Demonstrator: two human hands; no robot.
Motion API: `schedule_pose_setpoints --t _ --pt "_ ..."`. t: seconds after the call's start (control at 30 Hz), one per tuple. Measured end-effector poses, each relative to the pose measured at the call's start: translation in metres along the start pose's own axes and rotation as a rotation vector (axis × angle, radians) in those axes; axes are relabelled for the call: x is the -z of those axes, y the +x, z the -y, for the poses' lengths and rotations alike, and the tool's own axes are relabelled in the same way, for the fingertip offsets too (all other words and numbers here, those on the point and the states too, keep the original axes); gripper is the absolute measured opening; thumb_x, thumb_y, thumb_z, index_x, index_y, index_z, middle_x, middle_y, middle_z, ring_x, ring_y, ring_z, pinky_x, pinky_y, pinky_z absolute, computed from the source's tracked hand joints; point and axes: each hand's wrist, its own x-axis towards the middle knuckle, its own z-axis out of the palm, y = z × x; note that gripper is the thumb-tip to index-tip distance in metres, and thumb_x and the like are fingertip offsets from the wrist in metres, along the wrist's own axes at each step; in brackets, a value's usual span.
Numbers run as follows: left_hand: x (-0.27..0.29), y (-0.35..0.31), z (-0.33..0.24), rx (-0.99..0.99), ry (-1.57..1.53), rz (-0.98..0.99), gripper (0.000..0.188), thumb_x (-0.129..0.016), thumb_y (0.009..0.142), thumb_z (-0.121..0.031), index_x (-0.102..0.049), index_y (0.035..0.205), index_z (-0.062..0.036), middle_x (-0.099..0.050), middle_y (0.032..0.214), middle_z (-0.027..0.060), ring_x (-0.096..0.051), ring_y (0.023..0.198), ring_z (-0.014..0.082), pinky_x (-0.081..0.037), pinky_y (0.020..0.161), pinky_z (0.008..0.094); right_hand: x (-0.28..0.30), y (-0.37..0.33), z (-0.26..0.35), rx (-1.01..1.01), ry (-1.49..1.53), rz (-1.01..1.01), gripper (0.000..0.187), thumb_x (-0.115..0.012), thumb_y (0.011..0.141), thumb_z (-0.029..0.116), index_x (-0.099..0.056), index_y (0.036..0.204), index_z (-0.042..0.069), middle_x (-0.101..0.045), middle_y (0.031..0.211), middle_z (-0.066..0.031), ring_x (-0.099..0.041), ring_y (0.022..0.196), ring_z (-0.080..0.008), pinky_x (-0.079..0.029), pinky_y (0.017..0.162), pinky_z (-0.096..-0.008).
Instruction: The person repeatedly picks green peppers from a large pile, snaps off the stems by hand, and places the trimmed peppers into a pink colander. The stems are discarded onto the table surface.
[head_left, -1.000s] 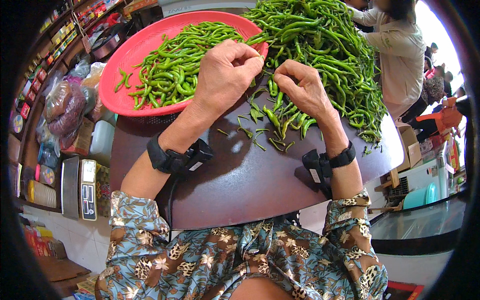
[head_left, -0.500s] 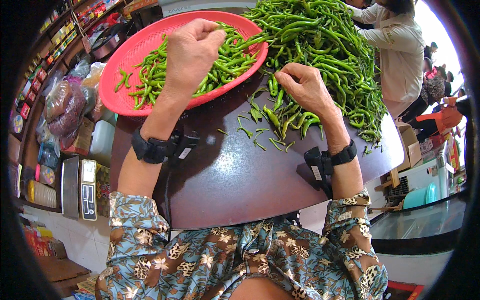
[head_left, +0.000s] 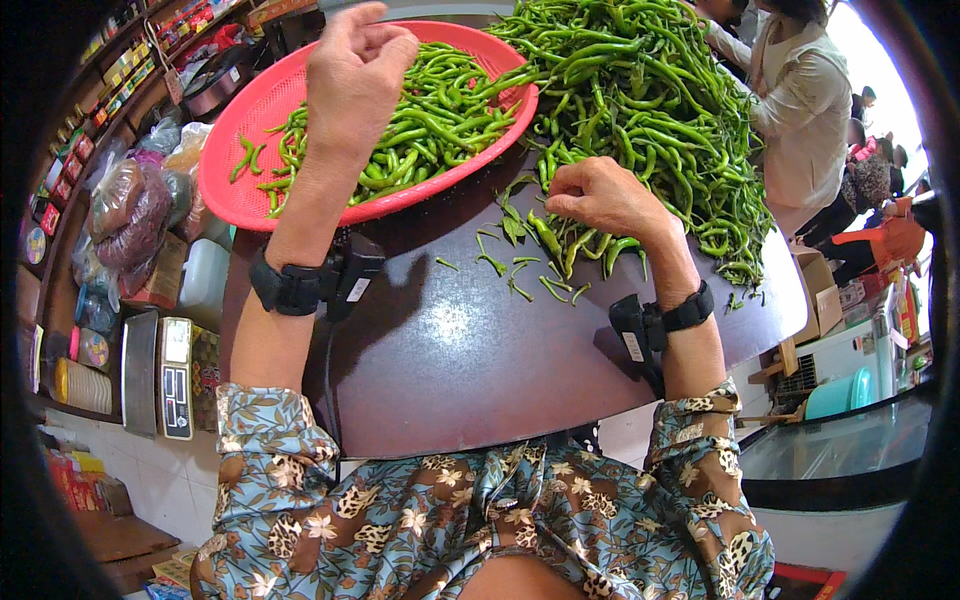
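Observation:
My left hand (head_left: 358,80) is raised over a red plastic basket (head_left: 225,190), its index finger stretched out apart from the thumb, with nothing seen in it. Beneath it the basket holds many green chili peppers (head_left: 440,130). My right hand (head_left: 610,200) is low over the table at the near edge of a big heap of green chili peppers (head_left: 640,110). Its fingers are curled together, and whatever they may pinch is hidden. A few loose peppers (head_left: 545,238) lie right below that hand. Snapped-off stems (head_left: 520,290) are scattered on the tabletop nearby.
The dark brown table (head_left: 450,370) stretches before me. Black bands with small devices sit on both wrists. Filled plastic bags (head_left: 130,210), shelves and a scale (head_left: 177,375) stand left. Behind the heap at right, a person in a pale jacket (head_left: 805,120) bends toward the peppers.
My left hand has moved up and left over the basket, and its fingers have spread from a pinch. My right hand has come slightly down toward me, its fingers still curled.

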Motion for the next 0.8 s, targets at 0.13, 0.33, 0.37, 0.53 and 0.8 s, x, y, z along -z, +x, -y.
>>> schedule_pose_setpoints --t 0.13,0.33,0.37,0.53,0.8 --pt "-0.011 -0.009 -0.001 0.001 0.030 0.044 0.024 -0.063 0.078 -0.010 -0.058 0.097 0.0028 -0.063 0.076 0.0040 -0.058 0.068 0.0074 -0.047 0.064 0.0201 -0.002 -0.001 0.003 -0.027 -0.061 0.095 0.030 -0.060 0.069 0.032 -0.066 0.082 0.006 -0.063 0.074 -0.0155 -0.061 0.072 -0.0303 -0.048 0.066 -0.0388" --pt "-0.015 -0.015 -0.009 0.021 0.043 0.106 0.017 -0.061 0.079 -0.009 -0.060 0.092 0.0028 -0.062 0.075 0.0022 -0.056 0.067 0.0045 -0.046 0.061 0.0182 -0.005 -0.001 0.006 -0.053 -0.194 0.190 0.032 -0.061 0.069 0.035 -0.066 0.079 0.005 -0.063 0.075 -0.0163 -0.061 0.074 -0.0317 -0.048 0.066 -0.0402" --pt "-0.015 -0.015 -0.012 0.023 0.031 0.110 0.016 -0.061 0.079 -0.008 -0.060 0.091 0.0027 -0.062 0.075 0.0022 -0.056 0.067 0.0046 -0.046 0.061 0.0183 -0.005 -0.001 0.006 -0.056 -0.221 0.206 0.032 -0.062 0.068 0.035 -0.066 0.079 0.005 -0.064 0.074 -0.0147 -0.061 0.073 -0.0304 -0.048 0.066 -0.0390" --pt "-0.016 -0.020 -0.026 0.181 -0.147 0.189 0.017 -0.056 0.085 -0.010 -0.060 0.098 0.0001 -0.063 0.083 0.0056 -0.058 0.070 0.0073 -0.047 0.066 0.0196 -0.008 0.000 0.009 -0.073 -0.288 0.245 0.032 -0.064 0.068 0.037 -0.067 0.077 0.007 -0.064 0.071 -0.0116 -0.062 0.070 -0.0280 -0.047 0.064 -0.0370" --pt "-0.011 -0.021 -0.037 0.412 -0.416 0.298 0.018 -0.055 0.085 -0.012 -0.060 0.097 0.0003 -0.063 0.081 0.0063 -0.058 0.066 0.0088 -0.048 0.063 0.0203 -0.011 0.001 0.010 -0.042 -0.270 0.256 0.029 -0.059 0.067 0.030 -0.065 0.075 0.003 -0.063 0.074 -0.0172 -0.061 0.073 -0.0342 -0.048 0.064 -0.0415"
